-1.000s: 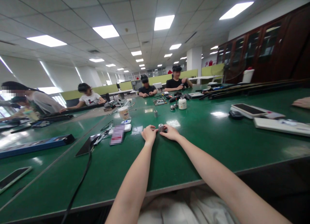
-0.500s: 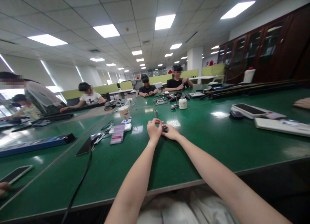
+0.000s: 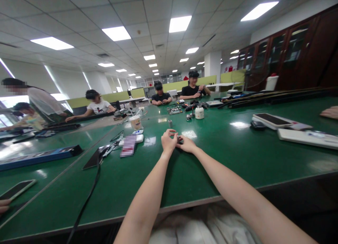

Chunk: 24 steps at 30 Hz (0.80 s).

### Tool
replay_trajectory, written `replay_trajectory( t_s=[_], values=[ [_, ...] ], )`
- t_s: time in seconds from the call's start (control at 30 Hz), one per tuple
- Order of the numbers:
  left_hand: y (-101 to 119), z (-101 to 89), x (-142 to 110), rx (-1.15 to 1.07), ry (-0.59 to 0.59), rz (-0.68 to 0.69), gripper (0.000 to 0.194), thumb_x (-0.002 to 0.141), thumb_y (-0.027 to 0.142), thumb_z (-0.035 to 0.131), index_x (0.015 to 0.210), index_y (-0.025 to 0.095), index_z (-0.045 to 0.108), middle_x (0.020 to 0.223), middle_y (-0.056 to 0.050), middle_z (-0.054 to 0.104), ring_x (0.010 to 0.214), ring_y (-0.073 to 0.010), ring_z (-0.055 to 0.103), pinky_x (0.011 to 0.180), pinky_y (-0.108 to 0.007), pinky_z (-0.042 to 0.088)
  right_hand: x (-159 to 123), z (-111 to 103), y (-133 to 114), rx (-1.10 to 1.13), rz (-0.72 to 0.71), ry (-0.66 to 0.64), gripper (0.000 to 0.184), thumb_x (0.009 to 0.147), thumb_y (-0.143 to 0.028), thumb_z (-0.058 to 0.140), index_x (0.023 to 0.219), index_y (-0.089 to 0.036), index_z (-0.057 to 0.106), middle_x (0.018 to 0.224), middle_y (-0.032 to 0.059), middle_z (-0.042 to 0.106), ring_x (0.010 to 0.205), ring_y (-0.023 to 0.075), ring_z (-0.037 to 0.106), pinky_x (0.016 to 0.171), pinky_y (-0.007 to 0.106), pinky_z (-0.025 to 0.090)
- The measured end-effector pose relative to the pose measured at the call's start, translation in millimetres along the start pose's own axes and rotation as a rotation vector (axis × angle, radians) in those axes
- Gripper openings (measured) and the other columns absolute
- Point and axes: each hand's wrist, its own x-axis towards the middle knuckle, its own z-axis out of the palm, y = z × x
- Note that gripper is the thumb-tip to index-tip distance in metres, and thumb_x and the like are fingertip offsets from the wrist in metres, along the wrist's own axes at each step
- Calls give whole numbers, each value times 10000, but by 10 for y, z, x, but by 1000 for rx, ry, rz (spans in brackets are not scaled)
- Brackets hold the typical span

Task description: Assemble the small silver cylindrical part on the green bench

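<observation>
On the green table, my left hand (image 3: 169, 142) is closed over a small grey metal cylinder (image 3: 179, 138), thumb and fingers curled at its top. From the other side my right hand (image 3: 187, 144) grips the same cylinder low down, close to the tabletop. Only a sliver of the cylinder shows between my fingers; my left hand hides most of it. Just beyond my hands a second small metal cylinder (image 3: 170, 123) stands upright on the table, touched by neither hand.
Left of my hands lie a purple-and-white packet (image 3: 128, 146), a drink cup (image 3: 135, 123) and a black cable (image 3: 91, 191). A white jar (image 3: 199, 112) stands farther back. Phones and a white slab (image 3: 306, 138) lie right. Several people sit or stand around; another person's hand (image 3: 330, 112) rests at right.
My left hand moved right and up from beside the cylinder to close over its top, covering it. My right hand stayed on it. At lower left, another person's fingers came to a phone.
</observation>
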Motion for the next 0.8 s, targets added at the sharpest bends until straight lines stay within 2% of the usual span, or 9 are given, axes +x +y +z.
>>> replay_trajectory(
  t_s=[0.33, 0.53, 0.8],
  values=[
    [61, -24, -16, -11, -70, 47, 221, 817, 105, 535, 990, 236, 575, 868, -15, 722, 950, -191, 647, 870, -334, 454, 3, 5, -14, 16, -4, 1, 398, 744, -351, 697, 1111, -237, 591, 1084, 29, 693, 931, 208, 657, 787, 301, 489],
    [75, -28, -19, 80, 19, 19, 221, 789, 162, 608, 996, 230, 568, 871, -29, 713, 987, -222, 598, 881, -357, 418, 3, 3, -16, -3, -5, 8, 408, 749, -383, 697, 1123, -249, 601, 1095, 34, 691, 959, 217, 656, 802, 309, 489],
    [88, -33, -5, 64, 66, -26, 270, 743, 194, 664, 982, 231, 543, 725, 5, 693, 917, -217, 635, 867, -345, 422, 5, 0, 9, -13, 4, 3, 441, 741, -409, 700, 1144, -267, 591, 1096, 20, 692, 906, 210, 662, 763, 303, 493]
  ],
)
